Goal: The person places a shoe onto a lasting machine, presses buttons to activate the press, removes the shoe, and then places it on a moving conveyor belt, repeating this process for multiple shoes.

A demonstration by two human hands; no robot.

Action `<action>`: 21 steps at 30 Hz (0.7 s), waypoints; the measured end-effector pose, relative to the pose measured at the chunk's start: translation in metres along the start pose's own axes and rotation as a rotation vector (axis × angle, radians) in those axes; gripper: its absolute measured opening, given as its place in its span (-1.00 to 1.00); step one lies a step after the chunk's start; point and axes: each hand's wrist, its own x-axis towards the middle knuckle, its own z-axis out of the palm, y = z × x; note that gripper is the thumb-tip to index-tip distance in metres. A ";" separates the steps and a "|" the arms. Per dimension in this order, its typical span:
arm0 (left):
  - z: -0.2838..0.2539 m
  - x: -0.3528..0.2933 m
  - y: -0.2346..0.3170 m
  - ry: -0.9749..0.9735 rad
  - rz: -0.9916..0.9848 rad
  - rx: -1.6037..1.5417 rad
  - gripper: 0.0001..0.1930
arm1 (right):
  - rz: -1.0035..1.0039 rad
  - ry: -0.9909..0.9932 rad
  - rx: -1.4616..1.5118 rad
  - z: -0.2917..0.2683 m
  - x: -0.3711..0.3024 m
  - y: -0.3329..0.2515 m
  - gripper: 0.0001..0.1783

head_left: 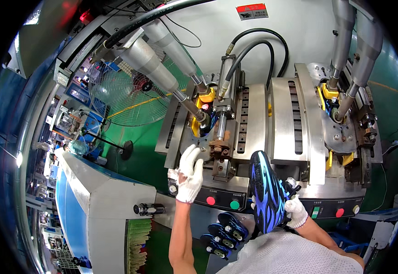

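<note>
My left hand [189, 178], in a white knit glove, is raised with its fingers stretched out and holds nothing. It is just in front of the left press station [203, 146], above the control panel [217, 199] with red and green buttons. In my right hand [295, 211], also gloved, is a black shoe [268, 194] with blue and purple flame-like streaks, tilted up close to my body. The glove grips its right side, partly hidden by the shoe. Several similar shoes [226, 234] lie in a row below the panel.
The right press station [338, 123] has yellow pads [330, 92] and thick metal rods. Black hoses [262, 43] run behind. A large wire fan [132, 91] stands at the left. A white and blue machine [112, 201] with a green brush-like strip [137, 246] is near my left arm.
</note>
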 end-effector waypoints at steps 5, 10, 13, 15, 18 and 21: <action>0.029 0.047 -0.063 -0.142 0.015 0.144 -0.65 | -0.017 0.124 -0.139 -0.008 0.002 0.000 -0.09; 0.082 0.076 -0.132 -0.243 -0.011 0.209 -0.49 | 0.022 0.429 -0.412 -0.019 -0.013 0.002 -0.41; 0.128 0.101 -0.150 -0.228 -0.166 0.214 -0.28 | -0.072 0.426 -0.697 -0.028 -0.026 -0.007 -0.38; 0.156 0.120 -0.161 -0.353 -0.417 0.346 -0.15 | -0.045 0.524 -0.753 -0.030 -0.039 -0.012 -0.32; 0.180 0.125 -0.199 -0.171 -0.323 0.361 -0.20 | 0.003 0.585 -0.820 -0.030 -0.046 -0.015 -0.27; 0.180 0.150 -0.218 -0.213 -0.345 0.171 -0.28 | 0.018 0.608 -0.871 -0.043 -0.062 -0.002 -0.33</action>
